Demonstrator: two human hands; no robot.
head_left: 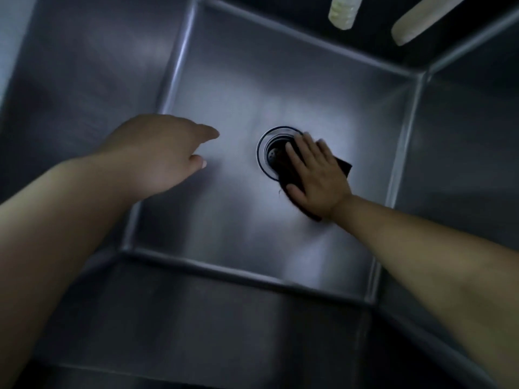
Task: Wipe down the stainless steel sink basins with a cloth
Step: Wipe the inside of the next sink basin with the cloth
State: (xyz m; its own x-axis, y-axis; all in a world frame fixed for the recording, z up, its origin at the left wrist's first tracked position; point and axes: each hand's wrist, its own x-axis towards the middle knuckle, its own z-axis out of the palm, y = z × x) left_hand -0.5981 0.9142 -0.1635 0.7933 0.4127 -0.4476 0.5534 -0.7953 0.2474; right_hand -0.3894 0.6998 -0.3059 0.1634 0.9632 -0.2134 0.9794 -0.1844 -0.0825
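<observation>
Steel of the basin (238,214) is mid-wipe. The left hand (157,153) hangs relaxed, empty. A dark cloth (344,167) is pressed flat beside the drain (271,153) by the right hand (317,178). Walls seem unwiped, though dimness hinders judgement.

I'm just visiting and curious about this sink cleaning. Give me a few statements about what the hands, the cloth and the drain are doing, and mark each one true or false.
1. The right hand presses a dark cloth flat on the floor of the stainless steel sink basin. True.
2. The cloth lies in the basin's far left corner. False: it sits beside the round metal drain, overlapping its right edge.
3. The left hand holds a sponge. False: it holds nothing, its fingers relaxed above the basin floor.
4. Two pale cylindrical objects show at the upper right edge of the picture. True.
5. The drain is fully covered. False: its left part shows.
</observation>
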